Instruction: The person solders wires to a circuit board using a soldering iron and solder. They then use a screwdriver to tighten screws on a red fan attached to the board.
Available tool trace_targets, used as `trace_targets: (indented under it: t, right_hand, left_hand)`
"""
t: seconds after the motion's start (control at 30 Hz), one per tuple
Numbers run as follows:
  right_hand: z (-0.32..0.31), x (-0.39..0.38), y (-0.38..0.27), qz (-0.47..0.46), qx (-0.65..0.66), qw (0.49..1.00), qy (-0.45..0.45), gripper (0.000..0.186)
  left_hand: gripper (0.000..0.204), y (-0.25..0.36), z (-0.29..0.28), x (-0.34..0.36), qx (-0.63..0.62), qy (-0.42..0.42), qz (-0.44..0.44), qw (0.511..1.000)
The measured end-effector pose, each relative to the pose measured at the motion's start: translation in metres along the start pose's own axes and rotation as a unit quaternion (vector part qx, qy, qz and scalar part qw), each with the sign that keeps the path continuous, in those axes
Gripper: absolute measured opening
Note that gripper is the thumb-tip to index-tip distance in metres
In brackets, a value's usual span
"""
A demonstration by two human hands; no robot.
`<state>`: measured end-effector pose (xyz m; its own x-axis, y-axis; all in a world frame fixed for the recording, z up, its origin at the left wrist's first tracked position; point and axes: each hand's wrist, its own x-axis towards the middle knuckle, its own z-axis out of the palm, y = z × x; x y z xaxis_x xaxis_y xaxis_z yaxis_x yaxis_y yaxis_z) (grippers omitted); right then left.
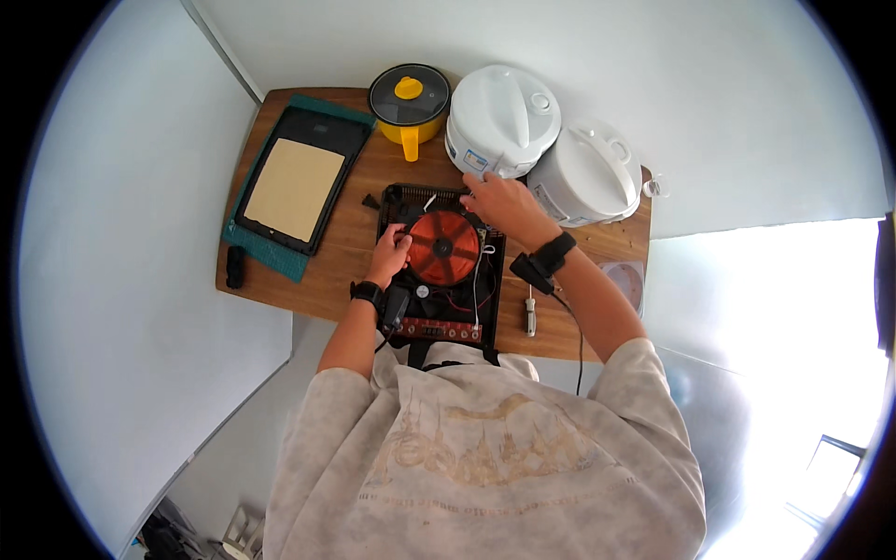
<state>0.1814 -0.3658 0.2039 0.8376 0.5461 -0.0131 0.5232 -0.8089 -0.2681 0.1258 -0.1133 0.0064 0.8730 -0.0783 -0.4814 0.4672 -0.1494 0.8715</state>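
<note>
An opened induction cooker base (488, 322) lies at the table's front edge, its inside facing up. In it sits a round copper-coloured coil (443, 247) with dark radial bars. My left hand (389, 254) grips the coil's left rim between thumb and fingers. Over the base's far right corner, my right hand (504, 203) is closed with the fingers bent; whatever they hold is hidden or too small to make out. A white wire (478, 280) runs down the right side of the coil to a red circuit board (439, 329) along the near edge.
Behind stand a yellow pot (411, 107) with a dark lid and two white rice cookers (502, 117). At left, a black cooker top panel (341, 140) lies on a green mat (280, 261). A screwdriver (530, 315) and a round tray (623, 280) lie at right.
</note>
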Motion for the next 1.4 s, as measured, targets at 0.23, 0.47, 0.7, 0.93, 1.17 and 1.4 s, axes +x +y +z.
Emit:
trace_targets:
  t: [0.23, 0.47, 0.7, 0.93, 1.17, 1.4]
  right_hand:
    - [0.01, 0.002, 0.01, -0.036, 0.009, 0.997, 0.061, 0.033]
    - [-0.008, 0.006, 0.0, 0.071, -0.023, 0.995, -0.072, 0.036]
    - [0.013, 0.006, 0.006, -0.001, 0.03, 0.999, -0.012, 0.043]
    - [0.015, 0.014, 0.008, -0.039, 0.01, 0.999, 0.012, 0.05]
    - [-0.008, 0.016, -0.013, 0.037, -0.008, 0.998, -0.049, 0.041]
    - [0.007, 0.015, 0.004, 0.019, -0.032, 0.999, 0.026, 0.044]
  left_hand:
    - [0.036, 0.002, 0.001, -0.002, 0.004, 0.004, -0.011, 1.0]
    - [0.036, 0.003, 0.001, -0.004, 0.005, 0.009, -0.013, 1.0]
    - [0.036, 0.002, 0.001, -0.002, 0.007, 0.007, -0.012, 1.0]
    - [0.036, 0.008, 0.002, -0.002, 0.017, 0.009, -0.021, 1.0]
    - [0.035, 0.007, 0.001, -0.009, 0.01, 0.019, -0.025, 0.999]
    - [0.035, 0.005, 0.0, -0.003, 0.012, 0.01, -0.02, 1.0]
